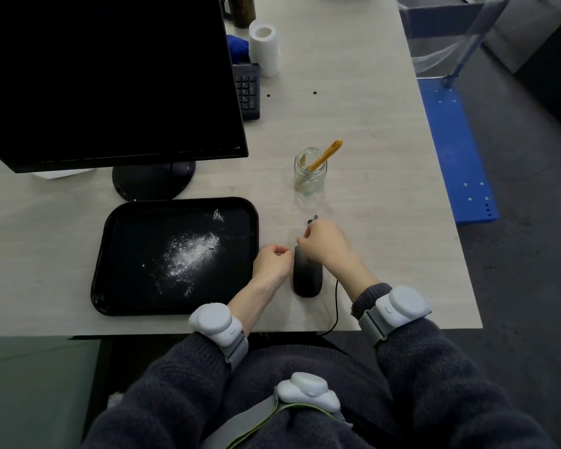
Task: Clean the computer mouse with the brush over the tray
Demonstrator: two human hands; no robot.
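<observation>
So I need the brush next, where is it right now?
In the head view the yellow-handled brush stands in the glass jar on the desk, beyond the right hand, right of the monitor base.

Head-worn view, steeply down, close over desk [370, 124]

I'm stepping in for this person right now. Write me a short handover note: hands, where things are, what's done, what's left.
Left hand: loosely curled beside the mouse, holding nothing visible.
Right hand: over the mouse's front end, fingers pinching something small and dark; unclear what.
Mouse: on the desk, right of the tray, not over it.
Brush: standing in the jar.
Tray already holds white dust.
Left: whether more brushing is needed can't be told.
</observation>
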